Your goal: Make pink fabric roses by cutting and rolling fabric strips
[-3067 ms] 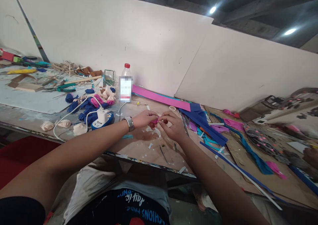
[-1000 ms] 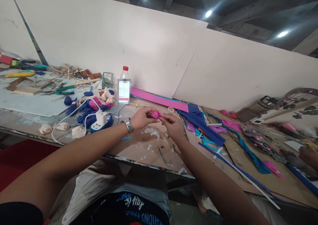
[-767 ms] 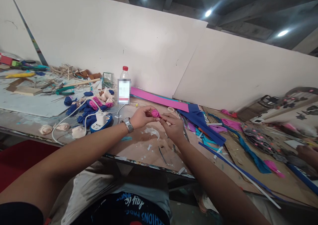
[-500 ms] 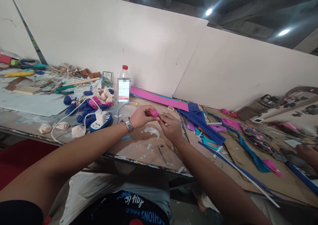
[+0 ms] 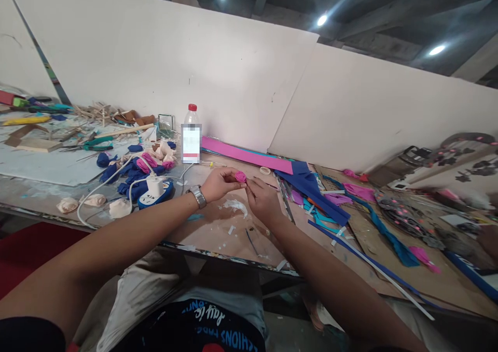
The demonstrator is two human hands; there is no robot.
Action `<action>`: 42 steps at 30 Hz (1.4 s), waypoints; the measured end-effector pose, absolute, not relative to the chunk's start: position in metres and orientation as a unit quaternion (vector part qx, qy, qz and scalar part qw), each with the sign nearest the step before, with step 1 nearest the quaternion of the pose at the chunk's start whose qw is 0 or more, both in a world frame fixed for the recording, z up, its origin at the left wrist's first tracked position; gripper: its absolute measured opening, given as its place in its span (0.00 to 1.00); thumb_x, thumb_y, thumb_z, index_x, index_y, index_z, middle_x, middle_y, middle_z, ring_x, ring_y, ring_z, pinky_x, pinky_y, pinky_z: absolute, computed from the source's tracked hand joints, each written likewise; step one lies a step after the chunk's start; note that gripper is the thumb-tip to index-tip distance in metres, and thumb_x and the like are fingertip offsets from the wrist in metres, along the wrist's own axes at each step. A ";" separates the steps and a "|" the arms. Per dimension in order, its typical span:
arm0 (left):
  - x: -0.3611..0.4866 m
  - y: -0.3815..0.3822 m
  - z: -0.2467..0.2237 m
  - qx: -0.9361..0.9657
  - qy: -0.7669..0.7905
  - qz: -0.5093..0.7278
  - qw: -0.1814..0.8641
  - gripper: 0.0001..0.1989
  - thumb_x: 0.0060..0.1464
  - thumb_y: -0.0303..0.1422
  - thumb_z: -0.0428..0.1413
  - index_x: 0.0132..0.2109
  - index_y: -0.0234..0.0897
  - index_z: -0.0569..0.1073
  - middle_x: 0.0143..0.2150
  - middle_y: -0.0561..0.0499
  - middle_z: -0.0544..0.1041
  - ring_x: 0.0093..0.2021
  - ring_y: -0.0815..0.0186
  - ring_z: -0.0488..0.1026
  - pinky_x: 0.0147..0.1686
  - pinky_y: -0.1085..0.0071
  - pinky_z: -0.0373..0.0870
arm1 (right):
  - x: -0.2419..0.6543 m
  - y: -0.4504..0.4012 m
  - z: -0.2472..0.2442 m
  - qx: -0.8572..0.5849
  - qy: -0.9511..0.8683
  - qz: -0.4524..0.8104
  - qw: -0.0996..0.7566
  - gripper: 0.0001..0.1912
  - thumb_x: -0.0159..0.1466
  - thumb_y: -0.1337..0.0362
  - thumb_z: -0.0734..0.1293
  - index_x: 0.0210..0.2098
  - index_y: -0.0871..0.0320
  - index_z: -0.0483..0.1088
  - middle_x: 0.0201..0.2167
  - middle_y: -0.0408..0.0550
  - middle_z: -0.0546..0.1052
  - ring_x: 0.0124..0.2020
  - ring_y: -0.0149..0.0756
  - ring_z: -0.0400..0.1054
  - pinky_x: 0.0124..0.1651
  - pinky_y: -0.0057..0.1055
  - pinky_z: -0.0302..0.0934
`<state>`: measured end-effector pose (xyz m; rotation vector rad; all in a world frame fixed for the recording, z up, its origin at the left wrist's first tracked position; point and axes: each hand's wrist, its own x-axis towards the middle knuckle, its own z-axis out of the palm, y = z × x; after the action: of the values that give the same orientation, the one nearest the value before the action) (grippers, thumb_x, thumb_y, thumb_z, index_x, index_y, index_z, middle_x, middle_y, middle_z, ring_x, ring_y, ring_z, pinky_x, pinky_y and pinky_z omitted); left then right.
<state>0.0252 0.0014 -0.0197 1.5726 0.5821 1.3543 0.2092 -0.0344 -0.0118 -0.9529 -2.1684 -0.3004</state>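
A small bright pink rolled rose (image 5: 240, 177), apparently of crepe paper, is held up over the middle of the table. My left hand (image 5: 220, 185), with a metal watch on its wrist, pinches the rose from the left between thumb and fingers. From the right, my right hand (image 5: 265, 199) closes its fingertips on the lower right edge of the rose. Its fingers cover whatever part of the paper lies in them. Behind the hands lie a long pink paper strip (image 5: 252, 157) and a roll of tape (image 5: 265, 170).
Left of my hands are a power strip (image 5: 156, 194) with a white cable, blue and pink paper flowers (image 5: 128, 173), and several cream ones (image 5: 93, 200). A red-capped bottle (image 5: 191, 134) stands behind. Blue strips (image 5: 327, 199) lie to the right; another person's hand (image 5: 489, 238) shows at the far right.
The rose has turned slightly so its spiral face shows more toward me. My right fingers have shifted close against it. The whole view has moved a little.
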 end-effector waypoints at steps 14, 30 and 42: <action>0.021 -0.001 -0.013 0.623 0.198 0.484 0.581 0.19 0.43 0.39 0.73 0.39 0.31 0.80 0.36 0.48 0.81 0.37 0.65 0.77 0.44 0.64 0.75 | 0.213 -0.043 0.003 -0.414 -0.771 0.037 0.481 0.07 0.66 0.60 0.70 0.39 0.56 0.80 0.27 0.45 0.82 0.23 0.33 0.72 0.30 0.30 0.65; 0.020 0.000 -0.013 0.615 0.206 0.489 0.583 0.19 0.40 0.35 0.74 0.39 0.32 0.81 0.39 0.46 0.83 0.41 0.63 0.79 0.49 0.62 0.75 | 0.214 -0.040 0.003 -0.398 -0.749 0.094 0.521 0.08 0.66 0.59 0.70 0.38 0.55 0.79 0.31 0.47 0.80 0.27 0.33 0.72 0.32 0.31 0.69; 0.022 -0.002 -0.010 0.596 0.219 0.517 0.574 0.21 0.36 0.37 0.75 0.36 0.31 0.78 0.35 0.49 0.80 0.37 0.66 0.76 0.47 0.62 0.74 | 0.212 -0.040 0.005 -0.362 -0.778 0.042 0.512 0.07 0.65 0.60 0.71 0.39 0.54 0.81 0.38 0.50 0.78 0.28 0.32 0.69 0.29 0.32 0.68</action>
<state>0.0222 -0.0019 -0.0103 1.3966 0.5134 1.2107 0.2122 -0.0399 0.0047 -0.8706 -1.8713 0.1011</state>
